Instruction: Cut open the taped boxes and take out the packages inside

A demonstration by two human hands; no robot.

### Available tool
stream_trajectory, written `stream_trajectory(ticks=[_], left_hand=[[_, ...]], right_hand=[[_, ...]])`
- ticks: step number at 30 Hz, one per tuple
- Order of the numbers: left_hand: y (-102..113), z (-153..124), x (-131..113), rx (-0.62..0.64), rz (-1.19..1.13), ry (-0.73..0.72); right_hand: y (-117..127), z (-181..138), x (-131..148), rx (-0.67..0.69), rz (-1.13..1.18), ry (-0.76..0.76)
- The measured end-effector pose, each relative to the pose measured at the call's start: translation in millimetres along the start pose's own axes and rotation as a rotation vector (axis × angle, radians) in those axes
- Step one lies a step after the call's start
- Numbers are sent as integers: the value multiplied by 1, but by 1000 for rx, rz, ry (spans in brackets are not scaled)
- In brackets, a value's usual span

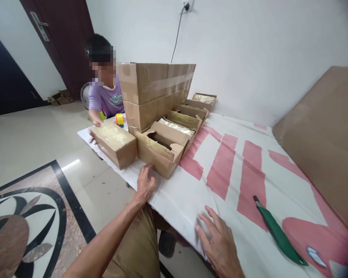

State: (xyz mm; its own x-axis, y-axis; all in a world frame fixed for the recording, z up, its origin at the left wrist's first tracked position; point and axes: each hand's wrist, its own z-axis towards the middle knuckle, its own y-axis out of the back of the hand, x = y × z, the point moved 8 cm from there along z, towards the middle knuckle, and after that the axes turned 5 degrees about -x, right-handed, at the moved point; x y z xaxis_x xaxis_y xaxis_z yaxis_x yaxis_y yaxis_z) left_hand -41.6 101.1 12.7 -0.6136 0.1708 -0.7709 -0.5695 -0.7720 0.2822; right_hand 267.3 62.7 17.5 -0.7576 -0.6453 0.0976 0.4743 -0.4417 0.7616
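Observation:
My left hand is at the table's near edge, fingers loosely bent and thumb apart, with nothing in it. Its fingertips are close to the lower front of a brown cardboard box; I cannot tell whether they touch. That box has a torn-looking opening in its top. My right hand hovers at or just over the cloth, fingers spread and holding nothing. To its right lies a green-handled tool with a short dark tip. Left of the open box, another person's hands hold a taped, closed carton.
A stack of taped cartons stands behind the open box. Several opened boxes run back along the table. A yellow tape roll is near the person. A large cardboard piece stands at right. The tablecloth has pink markings.

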Motion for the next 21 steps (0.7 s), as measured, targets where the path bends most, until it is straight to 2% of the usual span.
stream_trajectory(ticks=[5, 9, 12, 16, 18, 21], left_hand=[[22, -32, -49, -10, -25, -183], [56, -40, -81, -121, -22, -352], [90, -22, -76, -252, 29, -323], [129, 9, -47, -451, 127, -184], [138, 17, -34, -498, 137, -120], [139, 19, -21, -492, 117, -50]], right_hand=[[-21, 18, 20, 30, 134, -40], [-32, 23, 32, 61, 163, -49], [-41, 21, 41, 78, 183, -60], [-48, 20, 56, 79, 187, -44], [-49, 21, 62, 58, 173, -30], [-49, 21, 65, 22, 161, -15]])
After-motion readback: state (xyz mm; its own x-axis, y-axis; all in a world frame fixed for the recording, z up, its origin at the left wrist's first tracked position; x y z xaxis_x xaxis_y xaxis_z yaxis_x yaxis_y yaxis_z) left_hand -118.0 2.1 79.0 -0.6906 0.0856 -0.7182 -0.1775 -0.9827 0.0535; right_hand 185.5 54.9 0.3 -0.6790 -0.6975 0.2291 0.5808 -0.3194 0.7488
